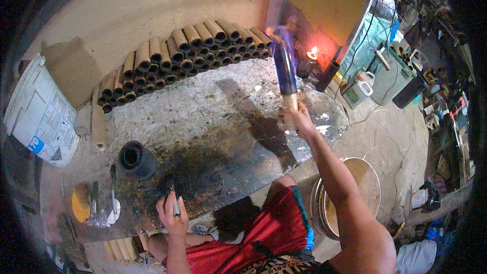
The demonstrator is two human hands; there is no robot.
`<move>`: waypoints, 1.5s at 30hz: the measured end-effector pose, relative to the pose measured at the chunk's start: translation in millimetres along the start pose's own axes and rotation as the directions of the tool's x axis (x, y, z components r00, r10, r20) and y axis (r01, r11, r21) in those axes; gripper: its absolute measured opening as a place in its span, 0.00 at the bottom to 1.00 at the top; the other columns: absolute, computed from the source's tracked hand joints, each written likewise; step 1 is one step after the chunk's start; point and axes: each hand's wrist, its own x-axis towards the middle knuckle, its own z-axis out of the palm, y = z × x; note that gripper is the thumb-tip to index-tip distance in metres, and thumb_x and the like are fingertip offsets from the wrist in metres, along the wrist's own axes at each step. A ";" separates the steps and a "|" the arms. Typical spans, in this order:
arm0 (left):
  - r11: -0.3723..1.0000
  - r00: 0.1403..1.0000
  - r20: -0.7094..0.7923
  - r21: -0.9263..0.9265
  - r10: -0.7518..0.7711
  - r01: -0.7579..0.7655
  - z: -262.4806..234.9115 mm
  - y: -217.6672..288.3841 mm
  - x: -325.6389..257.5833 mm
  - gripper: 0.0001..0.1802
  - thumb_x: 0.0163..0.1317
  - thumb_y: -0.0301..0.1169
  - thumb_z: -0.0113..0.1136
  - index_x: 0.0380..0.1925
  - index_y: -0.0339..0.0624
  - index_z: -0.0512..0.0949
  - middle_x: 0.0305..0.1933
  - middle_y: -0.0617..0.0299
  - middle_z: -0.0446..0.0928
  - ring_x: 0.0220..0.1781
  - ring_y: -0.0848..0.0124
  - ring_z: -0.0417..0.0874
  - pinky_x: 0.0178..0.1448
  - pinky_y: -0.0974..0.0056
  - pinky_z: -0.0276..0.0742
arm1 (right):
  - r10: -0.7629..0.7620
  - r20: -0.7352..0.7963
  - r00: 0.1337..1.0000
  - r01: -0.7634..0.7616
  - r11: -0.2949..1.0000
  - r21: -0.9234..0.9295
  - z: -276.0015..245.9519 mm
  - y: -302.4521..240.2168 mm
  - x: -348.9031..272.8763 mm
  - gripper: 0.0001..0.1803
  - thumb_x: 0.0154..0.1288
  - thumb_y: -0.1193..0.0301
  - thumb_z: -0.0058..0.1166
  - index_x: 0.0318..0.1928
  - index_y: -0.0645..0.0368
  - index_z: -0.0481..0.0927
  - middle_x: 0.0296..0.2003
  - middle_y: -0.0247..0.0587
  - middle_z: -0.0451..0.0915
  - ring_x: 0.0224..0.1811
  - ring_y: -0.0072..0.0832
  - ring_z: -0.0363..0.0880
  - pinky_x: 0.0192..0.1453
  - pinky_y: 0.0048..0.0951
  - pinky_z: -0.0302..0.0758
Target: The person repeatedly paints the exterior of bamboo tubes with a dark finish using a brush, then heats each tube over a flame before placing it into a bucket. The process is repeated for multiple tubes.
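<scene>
My right hand (pixel 297 119) grips the pale lower end of a bamboo tube (pixel 285 73) and holds it upright over the far side of a stained grey worktable (pixel 203 122). The tube's upper part is dark, with bluish flame and smoke at its top. My left hand (pixel 172 213) rests at the table's near edge, closed around a small slim tool (pixel 175 205) beside a sooty black patch. A small open flame (pixel 313 52) burns on a dark stand just beyond the tube.
Several cut bamboo tubes (pixel 182 53) are stacked in rows along the table's back. A loose tube (pixel 98 127) and a black cylinder (pixel 136 160) lie at left, with spoons and an orange piece (pixel 80 203). A white bucket (pixel 40 114) stands left; round metal pans (pixel 350 198) and a jug (pixel 361 87) sit right.
</scene>
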 end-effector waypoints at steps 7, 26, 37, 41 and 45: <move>1.000 1.000 -0.008 0.001 0.015 -0.015 2.4 -2.3 -2.2 0.15 0.59 0.23 0.64 0.47 0.36 0.79 0.46 0.50 0.80 0.47 0.49 0.77 0.50 0.50 0.75 | -0.140 -0.021 0.990 0.128 0.948 -0.292 7.6 3.9 -14.2 0.25 0.57 0.65 0.65 0.51 0.64 0.73 0.39 0.39 0.80 0.38 0.27 0.79 0.41 0.33 0.77; 1.000 0.999 0.033 0.002 0.014 -0.014 1.8 -3.1 -2.1 0.15 0.60 0.22 0.63 0.49 0.36 0.78 0.47 0.50 0.80 0.46 0.49 0.76 0.51 0.50 0.74 | 0.119 -0.068 0.991 -0.124 0.990 -0.068 16.2 9.8 -51.1 0.25 0.60 0.57 0.66 0.46 0.64 0.73 0.39 0.44 0.79 0.41 0.29 0.79 0.44 0.34 0.77; 1.000 1.000 0.014 0.001 0.007 -0.007 2.2 -0.5 -1.7 0.16 0.61 0.23 0.64 0.50 0.35 0.78 0.48 0.48 0.80 0.47 0.50 0.77 0.51 0.52 0.75 | -0.174 0.045 0.984 0.178 0.907 -0.382 15.0 -1.3 -80.9 0.30 0.54 0.59 0.71 0.47 0.65 0.69 0.39 0.49 0.78 0.42 0.30 0.77 0.45 0.35 0.75; 1.000 1.000 0.024 -0.011 -0.017 0.018 2.2 -1.1 -2.2 0.16 0.61 0.22 0.64 0.50 0.34 0.78 0.47 0.48 0.79 0.47 0.51 0.78 0.50 0.53 0.76 | -0.052 0.093 0.994 0.096 0.825 -0.557 20.4 -17.6 -94.5 0.30 0.53 0.56 0.71 0.44 0.65 0.72 0.40 0.53 0.79 0.42 0.38 0.80 0.44 0.38 0.76; 0.999 0.999 0.021 -0.034 -0.025 0.026 2.6 -0.6 -1.0 0.15 0.62 0.23 0.64 0.49 0.34 0.78 0.47 0.47 0.78 0.46 0.51 0.78 0.49 0.54 0.76 | -0.149 0.102 0.984 0.173 0.623 -0.763 18.8 -23.5 -104.3 0.31 0.53 0.52 0.70 0.44 0.65 0.73 0.44 0.58 0.78 0.43 0.51 0.81 0.45 0.43 0.78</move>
